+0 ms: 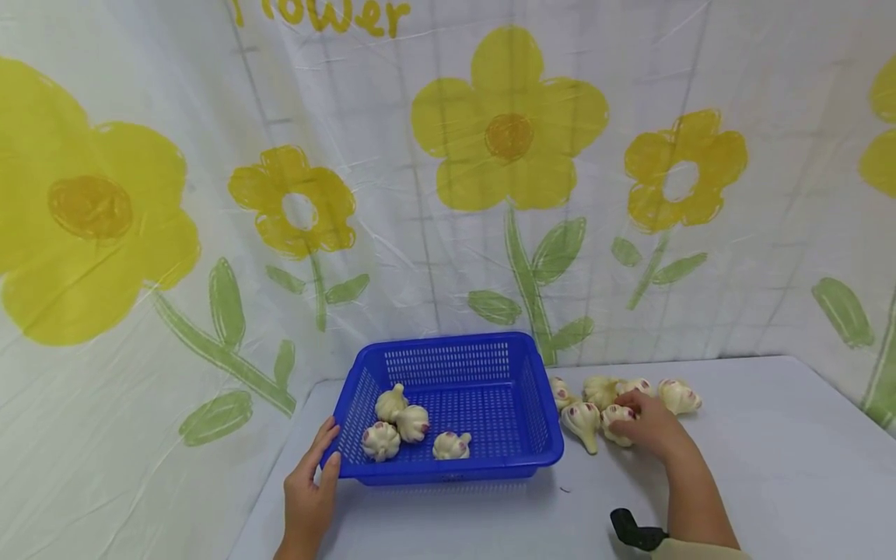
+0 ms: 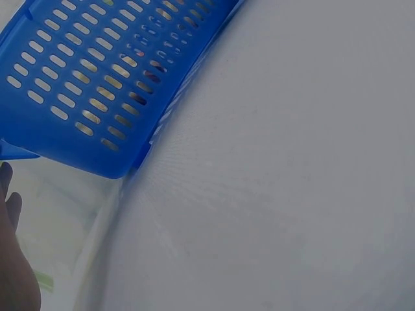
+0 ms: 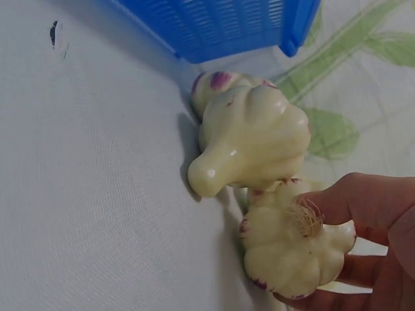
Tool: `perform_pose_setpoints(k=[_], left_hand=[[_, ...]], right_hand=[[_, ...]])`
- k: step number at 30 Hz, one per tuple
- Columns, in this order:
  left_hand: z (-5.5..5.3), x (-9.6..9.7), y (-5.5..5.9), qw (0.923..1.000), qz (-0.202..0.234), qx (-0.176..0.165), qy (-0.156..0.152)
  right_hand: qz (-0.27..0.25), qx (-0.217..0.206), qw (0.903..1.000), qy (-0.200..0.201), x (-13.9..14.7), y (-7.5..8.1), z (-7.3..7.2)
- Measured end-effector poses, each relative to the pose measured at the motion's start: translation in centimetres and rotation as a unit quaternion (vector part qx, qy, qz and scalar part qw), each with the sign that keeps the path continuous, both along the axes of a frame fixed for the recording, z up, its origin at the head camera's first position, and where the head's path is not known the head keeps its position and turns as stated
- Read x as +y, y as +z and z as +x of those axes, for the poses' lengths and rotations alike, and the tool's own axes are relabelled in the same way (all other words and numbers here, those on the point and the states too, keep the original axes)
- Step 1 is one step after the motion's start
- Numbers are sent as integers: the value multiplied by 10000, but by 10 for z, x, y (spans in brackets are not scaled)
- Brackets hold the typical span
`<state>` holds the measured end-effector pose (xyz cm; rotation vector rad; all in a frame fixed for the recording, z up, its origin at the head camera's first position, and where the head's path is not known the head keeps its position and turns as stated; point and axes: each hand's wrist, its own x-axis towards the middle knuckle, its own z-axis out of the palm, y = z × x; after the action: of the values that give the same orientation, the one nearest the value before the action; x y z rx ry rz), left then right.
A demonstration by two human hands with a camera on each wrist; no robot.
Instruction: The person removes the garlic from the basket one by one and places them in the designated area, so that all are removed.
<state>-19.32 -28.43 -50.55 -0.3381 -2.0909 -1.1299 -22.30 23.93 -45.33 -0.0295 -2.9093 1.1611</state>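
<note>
A blue plastic basket (image 1: 448,469) stands on the white table with several garlic bulbs (image 1: 412,424) inside, mostly toward its left half. My left hand (image 1: 310,486) touches the basket's left front corner, fingers fairly straight along the outer side. Only part of that hand shows in the left wrist view. To the right of the basket, my right hand (image 1: 656,426) holds a garlic bulb (image 3: 292,249) between thumb and fingers, its root tuft facing the thumb. Another garlic bulb (image 3: 256,133) lies right beside it, with its stem toward the front.
More garlic bulbs (image 1: 679,397) lie grouped along the back of the table (image 1: 784,467), close to the basket's right wall. A white curtain (image 1: 378,257) printed with yellow flowers hangs behind. A black device (image 1: 635,532) sits at my right wrist.
</note>
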Motion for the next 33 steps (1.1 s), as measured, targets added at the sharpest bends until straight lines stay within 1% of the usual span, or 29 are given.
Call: perform_pose_setpoints(k=[10, 16, 20, 28, 33], left_hand=[[1, 0, 0, 10000, 5, -23, 23], [1, 0, 1, 10000, 31, 38, -16], [1, 1, 1, 10000, 11, 63, 3], [1, 1, 2, 10000, 27, 0, 25], [2, 2, 3, 10000, 21, 3, 46]], right_hand=[[88, 14, 10000, 43, -3, -2, -1], [79, -100, 9999, 37, -5, 1, 1], [39, -75, 9999, 63, -6, 2, 1], [75, -149, 9999, 21, -7, 2, 2], [69, -109, 9999, 41, -7, 3, 2]])
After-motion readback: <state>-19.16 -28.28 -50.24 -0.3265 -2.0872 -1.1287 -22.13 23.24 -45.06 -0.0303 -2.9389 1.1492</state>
